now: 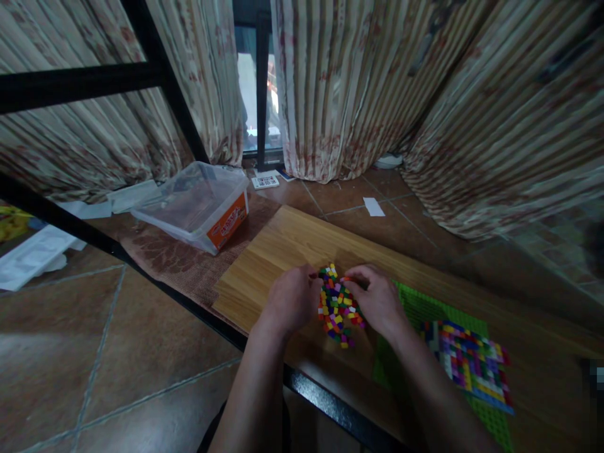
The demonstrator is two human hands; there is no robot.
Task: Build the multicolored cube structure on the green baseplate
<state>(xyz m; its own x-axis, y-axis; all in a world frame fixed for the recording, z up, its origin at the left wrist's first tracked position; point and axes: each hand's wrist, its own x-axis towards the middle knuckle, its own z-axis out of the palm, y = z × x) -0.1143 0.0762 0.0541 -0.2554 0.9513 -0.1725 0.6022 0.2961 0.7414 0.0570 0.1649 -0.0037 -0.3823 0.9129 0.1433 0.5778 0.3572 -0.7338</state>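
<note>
A loose pile of small multicoloured toy building bricks (337, 302) lies on the wooden board between my hands. At the pile's left edge, my left hand (293, 297) is closed with its fingers curled inward; whatever its fingertips pinch is too small and hidden to make out. My right hand (376, 299) reaches over the upper right of the pile, thumb and forefinger pinching an orange-red building brick (347, 279). Under my right forearm is a green studded baseplate (427, 305), partly covered. A patch of joined coloured bricks (472, 362) sits on it.
The wooden tabletop (292, 239) has a black metal frame edge (325, 393) on my side. Beyond its left end, a clear plastic box (193, 207) with an orange label stands on a brown patterned cloth (170, 267). White trays (35, 248) lie far left; striped curtains (330, 88) hang behind.
</note>
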